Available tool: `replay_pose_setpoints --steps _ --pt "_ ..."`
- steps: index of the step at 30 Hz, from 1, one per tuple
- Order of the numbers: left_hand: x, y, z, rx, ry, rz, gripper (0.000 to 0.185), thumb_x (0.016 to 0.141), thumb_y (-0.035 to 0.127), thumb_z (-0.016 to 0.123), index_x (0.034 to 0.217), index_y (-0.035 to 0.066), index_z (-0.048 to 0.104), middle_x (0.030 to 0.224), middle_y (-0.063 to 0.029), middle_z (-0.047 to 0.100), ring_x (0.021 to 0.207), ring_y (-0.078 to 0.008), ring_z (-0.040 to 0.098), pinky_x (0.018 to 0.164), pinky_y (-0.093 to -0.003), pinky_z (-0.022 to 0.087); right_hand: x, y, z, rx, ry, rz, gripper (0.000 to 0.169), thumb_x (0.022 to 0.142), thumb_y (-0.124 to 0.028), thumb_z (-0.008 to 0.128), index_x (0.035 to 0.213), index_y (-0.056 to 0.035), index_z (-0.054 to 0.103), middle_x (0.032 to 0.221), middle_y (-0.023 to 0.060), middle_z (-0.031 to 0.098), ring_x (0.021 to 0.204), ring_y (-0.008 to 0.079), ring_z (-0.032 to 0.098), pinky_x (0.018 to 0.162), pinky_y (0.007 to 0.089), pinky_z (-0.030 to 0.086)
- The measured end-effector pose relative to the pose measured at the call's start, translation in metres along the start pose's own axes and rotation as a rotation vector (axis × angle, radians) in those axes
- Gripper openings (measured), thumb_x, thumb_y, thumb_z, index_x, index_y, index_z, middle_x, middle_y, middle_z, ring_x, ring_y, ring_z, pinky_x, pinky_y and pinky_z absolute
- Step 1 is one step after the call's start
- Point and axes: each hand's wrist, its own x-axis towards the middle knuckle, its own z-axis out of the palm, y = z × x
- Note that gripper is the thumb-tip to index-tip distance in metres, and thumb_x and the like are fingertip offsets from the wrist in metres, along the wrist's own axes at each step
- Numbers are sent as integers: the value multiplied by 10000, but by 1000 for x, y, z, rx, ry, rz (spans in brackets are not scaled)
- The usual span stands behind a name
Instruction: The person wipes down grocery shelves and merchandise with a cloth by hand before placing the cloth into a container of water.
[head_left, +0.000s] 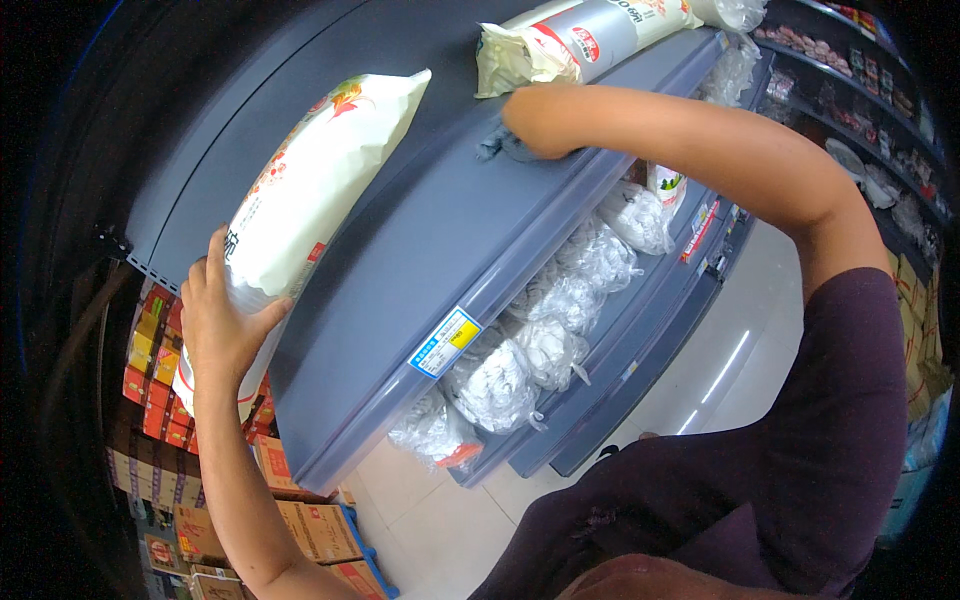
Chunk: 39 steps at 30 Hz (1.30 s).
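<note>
My left hand (217, 315) grips a long cream plastic-wrapped sleeve of disposable bowls (307, 195) around its lower part. The sleeve leans at a slant above the left end of a dark grey metal shelf (375, 277), and its lower end reaches past the shelf's edge. On the shelf's surface, towards the far end, my right hand (540, 124) presses a crumpled dark grey-blue cloth (506, 144). The fingers of that hand are mostly hidden. Just beyond it lies a second similar sleeve (600, 45), along the shelf.
A clear strip with a price tag (445, 343) runs along the shelf's front edge. Several clear bags of white goods (491, 382) fill the tier below. Stacked cartons (322, 532) stand on the floor at lower left. Another stocked rack (847, 82) is at far right.
</note>
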Motion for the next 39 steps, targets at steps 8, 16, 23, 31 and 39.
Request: replay_pose_setpoints --steps 8,16,23,31,39 --pt "-3 6 -4 -40 -9 -56 1096 523 265 888 1484 219 363 1238 -150 558 1159 -333 537 991 -475 473 117 18 29 -244 -101 -2 286 753 -63 669 1028 -33 742 1082 173 700 1033 341 666 830 455 540" --pt "-29 -2 -15 -20 -40 -111 1066 551 209 868 1486 184 356 1327 -192 513 1224 -367 499 1027 -467 438 206 50 50 -141 -163 -3 312 768 -86 652 1062 -22 731 1145 175 685 1048 354 655 847 468 532" --pt "-23 -8 -8 -6 -32 -98 1047 560 217 860 1482 178 365 1266 -175 529 1189 -359 508 1020 -470 438 199 36 54 -98 -85 -202 309 817 -119 576 1063 7 715 1086 209 690 1018 375 656 842 476 516" --pt "19 -1 22 -2 -21 -35 1067 552 270 880 1479 164 361 1278 -193 532 1182 -374 517 1002 -481 446 71 -38 24 334 112 -865 426 749 -36 568 1161 -51 678 1068 208 688 992 385 641 848 445 503" --pt "40 33 60 -111 -141 110 1029 593 265 871 1474 148 352 1239 -214 573 1151 -397 552 968 -470 471 -27 17 2 243 17 -702 462 751 9 605 1195 -104 664 1137 120 638 1140 337 541 961 426 460"
